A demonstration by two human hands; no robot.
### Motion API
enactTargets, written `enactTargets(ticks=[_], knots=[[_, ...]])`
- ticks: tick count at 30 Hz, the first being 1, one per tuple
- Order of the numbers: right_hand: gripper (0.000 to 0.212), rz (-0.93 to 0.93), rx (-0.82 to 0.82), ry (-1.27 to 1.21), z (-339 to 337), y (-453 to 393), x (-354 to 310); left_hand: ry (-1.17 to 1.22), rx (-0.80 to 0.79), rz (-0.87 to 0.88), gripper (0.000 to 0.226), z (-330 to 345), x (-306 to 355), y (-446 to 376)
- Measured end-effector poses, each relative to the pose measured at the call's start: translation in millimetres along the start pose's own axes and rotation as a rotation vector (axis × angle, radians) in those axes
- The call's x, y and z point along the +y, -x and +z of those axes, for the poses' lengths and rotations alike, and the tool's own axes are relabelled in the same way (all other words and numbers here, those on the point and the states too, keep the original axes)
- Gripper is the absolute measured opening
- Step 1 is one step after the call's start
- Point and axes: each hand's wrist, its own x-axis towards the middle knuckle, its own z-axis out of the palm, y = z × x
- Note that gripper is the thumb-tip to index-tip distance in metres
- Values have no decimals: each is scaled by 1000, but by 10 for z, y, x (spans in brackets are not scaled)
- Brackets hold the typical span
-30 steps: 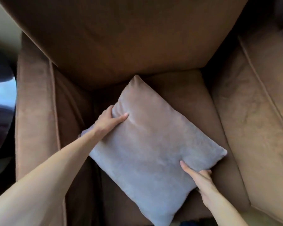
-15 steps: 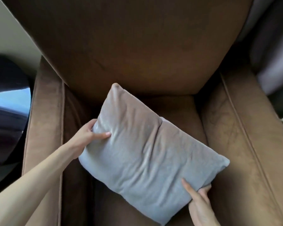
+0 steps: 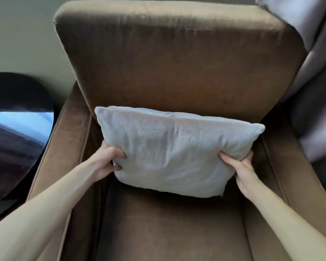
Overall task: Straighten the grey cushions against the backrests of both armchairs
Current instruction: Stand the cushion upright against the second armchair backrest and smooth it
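Item: grey cushion [image 3: 174, 156], upright at the backrest [image 3: 177, 68], 12 o'clock of the seat. Your left hand [image 3: 106, 162] and right hand [image 3: 242, 169] pinch its sides; press back evenly, level the top edge.

Soft, dim indoor light falls from above, brightest on the grey cushion [image 3: 169, 155] and both forearms, while the armchair [image 3: 177, 68] seat sinks into deep brown shadow. Wide-angle bending curves the backrest edges. The grey drapery [image 3: 312, 76] at right looks smeared; the dark glossy round object [image 3: 17, 117] at left reflects pale blue.
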Motion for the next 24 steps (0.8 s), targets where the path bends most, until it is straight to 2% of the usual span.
enactTargets(ticks=[4,8,11,14,16,18,20,22,23,24], knots=[[123,-9,-7,46,-80,-97,-26,-137,89,-96,107,13,61,-54],[111,3,40,120,-158,-57,-98,-184,15,-106,102,-91,70,56],[108,20,-30,155,-162,-36,-108,-184,27,-106,102,-176,-57,143],[119,52,-91,211,-113,-103,-131,-211,138,-103,86,-205,-134,155],[129,45,-51,279,-128,-212,-238,-227,270,-9,69,-217,8,109],[107,-9,-1,284,-145,-311,-459,-165,291,123,58,-277,290,78],[69,-111,23,287,-160,-387,-676,-160,233,199,36,-339,564,87],[27,-215,68,397,-137,-480,-796,-266,264,248,14,-381,731,109],[18,-255,102,459,-124,-521,-829,-318,323,283,11,-412,777,91],[17,-276,143,508,-123,-563,-854,-356,379,308,11,-429,815,63]])
